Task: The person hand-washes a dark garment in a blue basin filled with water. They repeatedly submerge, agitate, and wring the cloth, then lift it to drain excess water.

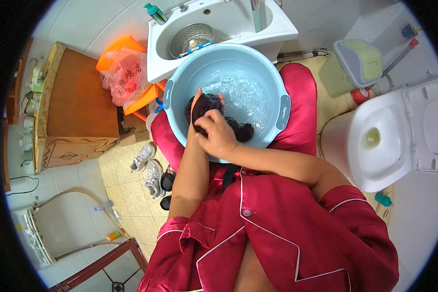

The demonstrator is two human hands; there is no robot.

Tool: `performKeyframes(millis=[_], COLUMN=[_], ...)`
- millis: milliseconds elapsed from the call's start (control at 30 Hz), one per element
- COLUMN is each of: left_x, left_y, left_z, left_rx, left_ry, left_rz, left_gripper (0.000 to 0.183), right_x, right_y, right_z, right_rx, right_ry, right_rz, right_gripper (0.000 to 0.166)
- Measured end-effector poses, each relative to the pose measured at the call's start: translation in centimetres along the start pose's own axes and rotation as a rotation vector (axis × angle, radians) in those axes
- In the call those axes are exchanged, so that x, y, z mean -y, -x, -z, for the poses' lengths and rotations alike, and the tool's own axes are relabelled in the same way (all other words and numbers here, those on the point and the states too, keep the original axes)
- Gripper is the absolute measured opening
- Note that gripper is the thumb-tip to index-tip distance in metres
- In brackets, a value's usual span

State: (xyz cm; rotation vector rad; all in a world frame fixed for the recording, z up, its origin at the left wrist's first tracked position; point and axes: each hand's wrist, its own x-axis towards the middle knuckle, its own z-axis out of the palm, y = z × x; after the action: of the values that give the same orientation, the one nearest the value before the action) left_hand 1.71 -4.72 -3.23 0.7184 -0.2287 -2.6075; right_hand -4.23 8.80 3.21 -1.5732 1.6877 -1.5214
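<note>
A light blue plastic basin (241, 58) with water in it rests at my lap, between my knees. My left hand (199, 104) is inside its left part, under and around a dark wet cloth (208, 104), with the fingertips showing beyond it. The cloth trails right to a dark bunched end in the water. Over the near side of the cloth, my right hand (216, 134) crosses my left wrist with its fingers bent; whether it pinches any cloth is not plain.
A white sink (284, 31) holding a metal strainer (174, 43) and a toothbrush (200, 48) adjoins the basin's far side. A toilet (354, 146) and a lidded bin (337, 69) stand right. Left are a wooden cabinet (84, 98), an orange container (131, 43) with a plastic bag (122, 69), and shoes (153, 179).
</note>
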Motion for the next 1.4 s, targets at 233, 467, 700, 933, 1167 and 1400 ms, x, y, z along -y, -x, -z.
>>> performKeyframes(millis=[233, 467, 700, 933, 1167, 1400], left_x=[3.1, 4.9, 3.4, 2.3, 0.5, 3.1], left_y=[-0.6, -2.5, -2.6, -2.8, -1.3, 0.1], left_z=[-0.3, -3.3, -2.7, -1.9, -3.0, -0.1], left_rx=[0.12, -0.233, -0.851, -0.58, -0.366, 0.271], left_ry=[0.086, -0.112, -0.619, -0.308, -0.281, 0.008], left_rz=[-0.252, -0.203, -0.272, -0.124, -0.08, -0.2], left_gripper=[0.039, 0.039, 0.066, 0.053, 0.063, 0.046], right_x=[-1.4, -12.1, -10.2, -11.5, -4.9, -1.2], right_y=[-2.2, -9.5, -7.5, -7.7, -2.1, -1.2], right_z=[-0.6, 3.4, 5.1, 4.8, 1.6, -0.2], right_rx=[-0.012, 0.042, 0.138, 0.179, 0.032, -0.012], right_ry=[0.163, 0.523, 0.672, 0.593, 0.055, 0.089], right_rz=[-0.172, -0.467, -0.678, -0.751, -0.068, -0.01], right_gripper=[0.026, 0.035, 0.038, 0.038, 0.025, 0.023])
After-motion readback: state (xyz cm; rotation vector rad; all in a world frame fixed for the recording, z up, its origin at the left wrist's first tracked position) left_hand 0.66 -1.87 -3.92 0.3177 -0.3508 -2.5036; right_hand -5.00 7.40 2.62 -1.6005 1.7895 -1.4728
